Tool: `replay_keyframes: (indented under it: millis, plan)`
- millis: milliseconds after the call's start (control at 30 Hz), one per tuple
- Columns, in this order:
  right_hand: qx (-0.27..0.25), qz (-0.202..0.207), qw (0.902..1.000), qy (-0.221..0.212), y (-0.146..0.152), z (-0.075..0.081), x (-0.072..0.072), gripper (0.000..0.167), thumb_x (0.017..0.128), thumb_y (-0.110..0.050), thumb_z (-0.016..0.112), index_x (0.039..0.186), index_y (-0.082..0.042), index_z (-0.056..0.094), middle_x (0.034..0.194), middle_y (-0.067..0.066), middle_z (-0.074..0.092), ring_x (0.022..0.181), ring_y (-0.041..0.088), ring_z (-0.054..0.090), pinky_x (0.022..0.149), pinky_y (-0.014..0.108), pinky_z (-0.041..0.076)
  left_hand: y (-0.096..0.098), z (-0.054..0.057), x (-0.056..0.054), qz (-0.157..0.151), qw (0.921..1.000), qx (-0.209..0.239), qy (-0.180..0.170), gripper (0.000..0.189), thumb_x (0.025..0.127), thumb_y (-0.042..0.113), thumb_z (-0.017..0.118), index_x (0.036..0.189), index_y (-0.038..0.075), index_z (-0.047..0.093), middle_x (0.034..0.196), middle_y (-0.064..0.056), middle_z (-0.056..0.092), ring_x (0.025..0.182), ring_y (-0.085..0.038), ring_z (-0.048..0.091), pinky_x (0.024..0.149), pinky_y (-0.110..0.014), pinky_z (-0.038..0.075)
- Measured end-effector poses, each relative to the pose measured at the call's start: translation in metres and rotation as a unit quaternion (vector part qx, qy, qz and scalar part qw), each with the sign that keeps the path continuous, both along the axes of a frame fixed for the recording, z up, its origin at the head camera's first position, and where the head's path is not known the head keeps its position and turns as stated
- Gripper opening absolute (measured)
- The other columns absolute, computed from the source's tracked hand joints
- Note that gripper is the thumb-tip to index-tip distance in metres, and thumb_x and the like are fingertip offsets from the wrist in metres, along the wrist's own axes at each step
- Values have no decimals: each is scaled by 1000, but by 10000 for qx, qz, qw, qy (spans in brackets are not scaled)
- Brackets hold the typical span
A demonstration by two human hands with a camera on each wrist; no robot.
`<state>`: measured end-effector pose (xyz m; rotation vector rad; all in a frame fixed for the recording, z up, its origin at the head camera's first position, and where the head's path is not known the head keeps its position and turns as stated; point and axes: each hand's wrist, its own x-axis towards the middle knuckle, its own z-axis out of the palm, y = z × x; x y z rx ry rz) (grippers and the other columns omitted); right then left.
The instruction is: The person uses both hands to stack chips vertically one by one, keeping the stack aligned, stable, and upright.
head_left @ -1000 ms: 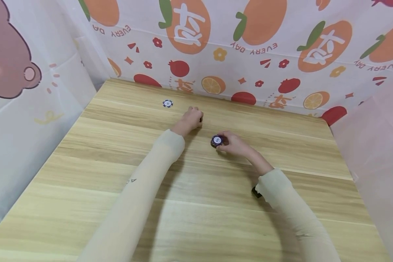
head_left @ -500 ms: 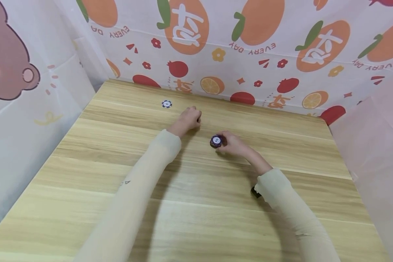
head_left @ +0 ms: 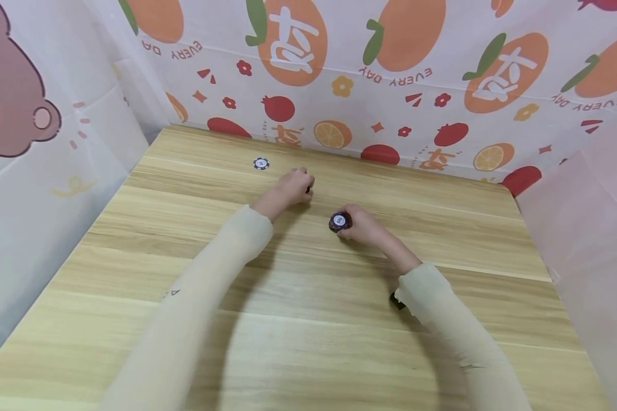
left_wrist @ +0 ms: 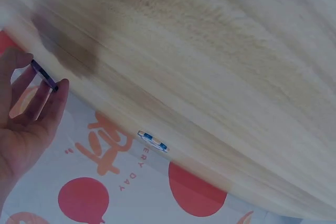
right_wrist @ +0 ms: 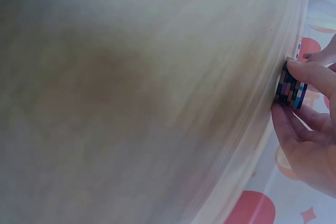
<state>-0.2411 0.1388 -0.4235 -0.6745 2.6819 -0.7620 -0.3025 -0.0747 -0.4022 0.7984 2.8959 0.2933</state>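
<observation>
In the head view my left hand hovers over the far part of the table. The left wrist view shows a thin dark poker chip pinched edge-on between its thumb and fingers. My right hand grips a stack of poker chips by its sides. A purple chip with a white centre tops that stack, and mixed colours show along its edge in the right wrist view. Left of both hands, a blue-and-white poker chip lies flat on its own.
The wooden table ends at a fruit-print curtain behind the hands. Pale sheets hang along the left and right sides. A small black object shows at the right sleeve's cuff.
My left hand and forearm have shifted a little to the left, with the dark chip in the fingers. The right hand stays on the stack, and the flat chip lies where it was.
</observation>
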Motion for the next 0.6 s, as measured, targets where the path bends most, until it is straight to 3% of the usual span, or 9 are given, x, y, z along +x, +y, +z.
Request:
replay_keyframes:
  millis: [300, 600]
  plan:
    - [24, -157, 9999, 21, -1, -2, 0, 53, 77, -13, 74, 121, 3, 51, 119, 19, 51, 111, 29, 47, 95, 39, 37, -2, 2, 10, -361, 9989, 246, 196, 20, 82, 10, 62, 98, -2, 63, 96, -18, 53, 84, -28, 52, 74, -35, 46]
    - [-7, -231, 9997, 42, -2, -3, 0, 52, 77, -14, 74, 120, 3, 52, 117, 17, 51, 109, 28, 48, 93, 38, 39, -3, 2, 15, -468, 9981, 367, 171, 20, 81, 11, 65, 97, -1, 65, 98, -19, 55, 86, -30, 55, 77, -38, 46]
